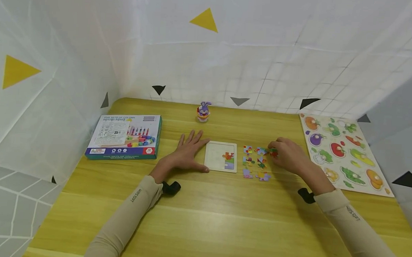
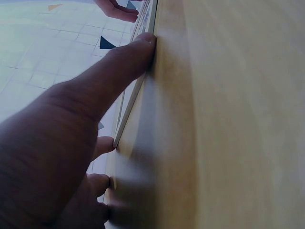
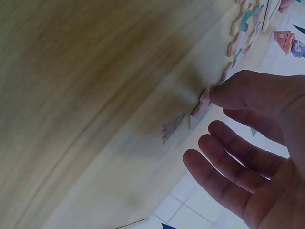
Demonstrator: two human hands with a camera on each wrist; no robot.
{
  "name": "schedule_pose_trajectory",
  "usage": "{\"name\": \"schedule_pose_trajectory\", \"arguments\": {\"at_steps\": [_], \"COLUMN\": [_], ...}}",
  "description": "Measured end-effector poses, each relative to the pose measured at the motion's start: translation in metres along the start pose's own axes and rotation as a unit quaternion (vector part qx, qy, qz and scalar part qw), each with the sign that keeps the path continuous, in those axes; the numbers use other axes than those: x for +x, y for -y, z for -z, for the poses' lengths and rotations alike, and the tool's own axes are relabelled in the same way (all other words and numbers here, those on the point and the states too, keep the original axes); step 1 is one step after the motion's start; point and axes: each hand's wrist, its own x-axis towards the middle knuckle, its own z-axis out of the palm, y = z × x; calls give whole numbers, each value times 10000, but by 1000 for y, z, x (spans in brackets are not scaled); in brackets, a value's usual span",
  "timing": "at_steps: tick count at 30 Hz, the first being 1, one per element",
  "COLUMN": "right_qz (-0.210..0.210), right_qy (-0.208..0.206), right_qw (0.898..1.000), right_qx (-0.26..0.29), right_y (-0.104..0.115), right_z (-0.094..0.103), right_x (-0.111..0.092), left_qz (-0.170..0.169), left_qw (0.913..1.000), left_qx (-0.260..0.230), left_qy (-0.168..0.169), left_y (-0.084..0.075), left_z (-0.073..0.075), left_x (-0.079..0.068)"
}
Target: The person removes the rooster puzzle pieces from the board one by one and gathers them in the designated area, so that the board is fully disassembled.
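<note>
My left hand (image 1: 188,153) lies flat, fingers (image 2: 126,62) straight and spread, thumb out to the side. My right hand (image 1: 288,156) is curled, its thumb and first finger pinched together, the other fingers (image 3: 224,164) loose. Both arms wear long beige sleeves (image 1: 128,212), reaching forward.

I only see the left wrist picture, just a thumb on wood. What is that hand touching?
Observer: The left hand lies flat on the table, its thumb against the edge of a white puzzle tray.
Operator: Is the puzzle done?
Observer: No. Only a few pieces sit in the tray's right side; loose pieces lie on the table beside it.
Operator: What is the other hand doing?
Observer: The right hand pinches one puzzle piece with thumb and fingertip at the far right of the loose ones.
</note>
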Motion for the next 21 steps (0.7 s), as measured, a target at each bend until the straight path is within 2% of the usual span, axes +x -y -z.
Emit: {"name": "schedule_pose_trajectory", "arguments": {"at_steps": [9, 16, 21], "right_qz": [-99, 134, 107], "right_qy": [76, -229, -197], "right_qw": [9997, 9991, 9990], "right_qx": [214, 317, 385], "right_y": [13, 31, 44], "right_z": [8, 9, 8], "right_x": [-1, 2, 8], "left_qz": [0, 34, 30], "left_qw": [10000, 10000, 9999], "left_qx": [-30, -56, -104], "left_qy": [-42, 7, -5], "left_y": [0, 1, 0], "left_z": [0, -1, 0], "left_x": [0, 0, 0]}}
